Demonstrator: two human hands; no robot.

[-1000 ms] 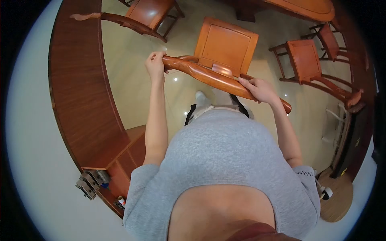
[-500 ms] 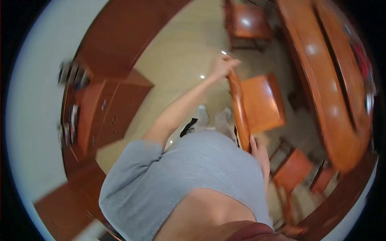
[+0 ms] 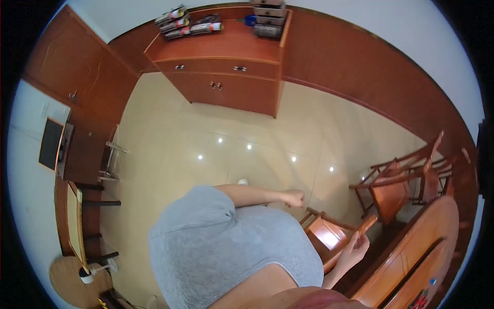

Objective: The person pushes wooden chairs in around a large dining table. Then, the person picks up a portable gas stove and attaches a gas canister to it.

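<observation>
My left hand [image 3: 294,198] is closed like a fist in front of my body, just left of a wooden chair [image 3: 328,236], and nothing shows in or sticking out of it. My right hand [image 3: 354,248] is closed around the end of the chair's curved top rail [image 3: 367,224]. My torso and right hand hide part of the chair. Its glossy orange-brown seat lies between my two hands.
A red-brown cabinet [image 3: 221,85] holds rolled items and small drawers along the wall. More wooden chairs [image 3: 391,193] and a large wooden table [image 3: 411,252] are at the right. A door [image 3: 72,59], a monitor [image 3: 52,143] and a round stool [image 3: 77,280] are at the left.
The view has turned to the left, toward the cabinet and door. My left hand has come off the chair's rail, while my right hand still holds it.
</observation>
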